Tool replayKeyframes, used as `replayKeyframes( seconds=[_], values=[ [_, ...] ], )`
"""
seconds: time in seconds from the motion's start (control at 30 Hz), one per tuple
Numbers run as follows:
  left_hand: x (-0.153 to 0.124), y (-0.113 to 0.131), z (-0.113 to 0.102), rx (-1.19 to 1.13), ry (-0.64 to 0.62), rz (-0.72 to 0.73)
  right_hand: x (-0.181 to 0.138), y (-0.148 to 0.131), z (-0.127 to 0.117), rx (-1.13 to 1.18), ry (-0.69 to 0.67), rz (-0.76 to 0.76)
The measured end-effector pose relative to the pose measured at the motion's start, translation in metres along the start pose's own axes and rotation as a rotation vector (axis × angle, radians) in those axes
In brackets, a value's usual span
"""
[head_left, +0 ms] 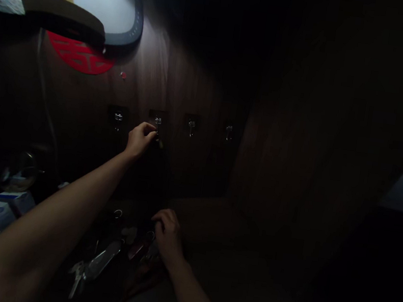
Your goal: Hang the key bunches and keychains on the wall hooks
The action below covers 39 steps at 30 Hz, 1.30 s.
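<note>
Two hands in view, feed v. dim. L hand (139,140) is up at the 2nd of 4 wall hooks (158,121), fingers pinched nearly shut on a small dark item (158,138) at the hook; can't tell exactly what it is. Item hangs roughly vertical, pointing down, w/ L hand right beside it and R hand well below. R hand (168,231) is low, curled half shut over a heap of key rings (149,236); can't tell if it's gripping. Just left of it, a clear key fob (98,262) lies diagonally, keys (77,277) at its lower end, on a dark wood ledge (207,221).
</note>
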<state>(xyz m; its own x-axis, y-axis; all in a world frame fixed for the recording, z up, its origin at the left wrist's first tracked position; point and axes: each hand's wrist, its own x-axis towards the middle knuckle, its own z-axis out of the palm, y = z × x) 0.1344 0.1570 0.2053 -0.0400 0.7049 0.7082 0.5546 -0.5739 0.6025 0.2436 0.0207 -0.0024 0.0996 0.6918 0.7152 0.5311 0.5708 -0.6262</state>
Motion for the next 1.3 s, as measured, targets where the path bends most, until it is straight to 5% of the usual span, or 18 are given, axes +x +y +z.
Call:
replayKeyframes(
  seconds=[0.3,0.6,1.3],
  values=[
    [-0.027,-0.011,-0.011,0.002,-0.036,-0.023,-0.001,0.005,0.001,-0.008,0.002,0.002],
    [-0.093,-0.053,-0.036,0.005,-0.131,-0.134,-0.004,0.007,0.001,-0.041,-0.020,-0.001],
    [-0.199,-0.122,-0.128,-0.085,-0.114,-0.443,-0.005,0.015,0.003,-0.039,-0.044,0.040]
  ],
)
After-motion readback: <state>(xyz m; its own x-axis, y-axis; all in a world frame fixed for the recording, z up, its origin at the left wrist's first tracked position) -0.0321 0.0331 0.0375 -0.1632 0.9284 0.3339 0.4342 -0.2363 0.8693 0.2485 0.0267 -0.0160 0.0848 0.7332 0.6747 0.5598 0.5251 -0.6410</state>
